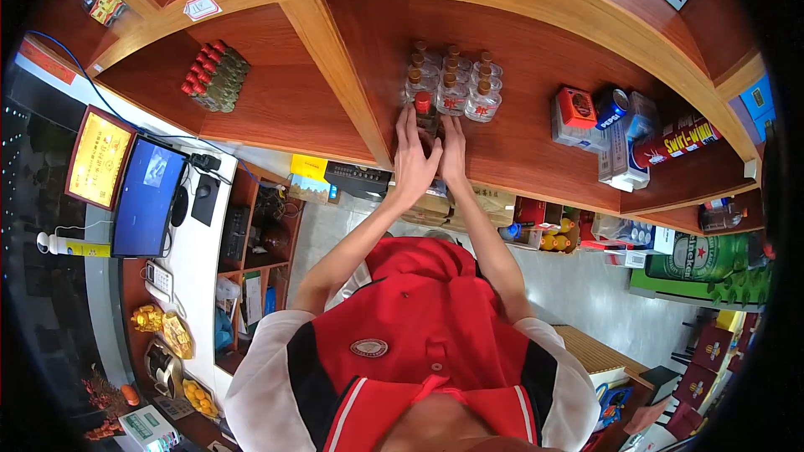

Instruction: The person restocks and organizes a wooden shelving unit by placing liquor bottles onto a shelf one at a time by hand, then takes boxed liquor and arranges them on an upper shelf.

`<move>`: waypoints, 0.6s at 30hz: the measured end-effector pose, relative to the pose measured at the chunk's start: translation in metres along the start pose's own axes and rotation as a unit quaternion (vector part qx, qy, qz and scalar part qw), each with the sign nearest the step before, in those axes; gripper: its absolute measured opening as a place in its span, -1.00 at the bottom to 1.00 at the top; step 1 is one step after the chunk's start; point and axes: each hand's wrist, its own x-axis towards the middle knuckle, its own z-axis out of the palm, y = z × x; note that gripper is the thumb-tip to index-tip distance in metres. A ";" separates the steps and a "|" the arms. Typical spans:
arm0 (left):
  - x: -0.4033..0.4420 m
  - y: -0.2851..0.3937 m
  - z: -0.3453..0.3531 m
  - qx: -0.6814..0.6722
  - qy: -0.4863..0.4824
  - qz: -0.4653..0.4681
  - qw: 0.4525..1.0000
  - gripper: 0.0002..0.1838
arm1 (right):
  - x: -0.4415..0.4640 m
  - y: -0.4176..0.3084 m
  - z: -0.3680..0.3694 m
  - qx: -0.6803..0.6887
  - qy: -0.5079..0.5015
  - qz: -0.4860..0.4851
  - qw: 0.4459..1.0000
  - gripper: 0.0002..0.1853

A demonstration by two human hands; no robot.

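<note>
A small red-capped bottle (424, 104) stands on the wooden shelf, just in front of a group of clear glass bottles (452, 99) with brown caps and red lettering. My left hand (414, 159) is at its left side, fingers stretched forward along it and thumb curving inward. On the opposite side, my right hand (453, 155) has its fingers against the bottle, so the two hands clasp it between them. The lower part of the bottle is mostly hidden by my hands, and I cannot tell whether more bottles stand behind them.
Left of a wooden divider (335, 75), several red-capped green bottles (216, 77) stand together. To the right are a Pepsi can (611, 107), a red box (574, 107) and a red tube (678, 142). A monitor (149, 197) stands on the counter at left.
</note>
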 end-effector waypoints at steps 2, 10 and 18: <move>0.003 -0.002 -0.001 -0.004 -0.004 -0.002 1.000 -0.13 | -0.001 0.003 0.002 0.009 0.000 0.002 1.000 -0.52; -0.016 0.031 0.025 -0.109 -0.094 -0.032 0.989 -0.22 | -0.021 -0.007 -0.065 -0.078 0.021 0.086 0.993 -0.57; -0.004 0.073 0.097 -0.092 -0.194 0.046 0.976 -0.11 | -0.022 0.036 -0.144 -0.128 0.096 0.121 0.980 -0.63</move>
